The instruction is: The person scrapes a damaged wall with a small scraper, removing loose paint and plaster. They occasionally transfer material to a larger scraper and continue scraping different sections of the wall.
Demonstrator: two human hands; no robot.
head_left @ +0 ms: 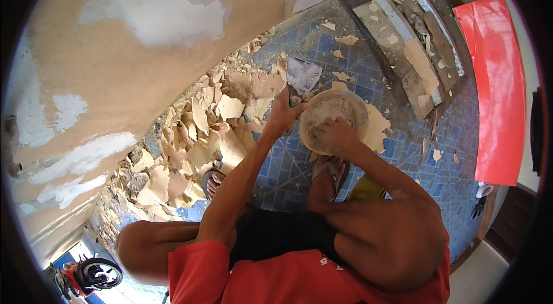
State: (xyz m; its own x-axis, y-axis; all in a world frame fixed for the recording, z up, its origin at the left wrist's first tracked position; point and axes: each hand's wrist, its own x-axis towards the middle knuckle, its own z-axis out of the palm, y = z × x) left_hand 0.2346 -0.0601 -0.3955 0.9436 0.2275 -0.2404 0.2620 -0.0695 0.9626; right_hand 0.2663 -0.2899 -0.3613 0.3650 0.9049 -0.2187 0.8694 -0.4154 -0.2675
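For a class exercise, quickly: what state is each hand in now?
Left hand: closed, holding a putty knife.
Right hand: in the bucket; open or closed cannot be told.

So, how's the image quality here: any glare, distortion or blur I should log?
Head view: dark fisheye border at left and right, with the red panel looking bowed near the right rim; head view: pale sheen on that panel, and washed-out brightness around the motorcycle at lower left; head view: right hand looks slightly soft, cause unclear.

Right fingers (328, 129) partly hidden inside the tub (359, 107)
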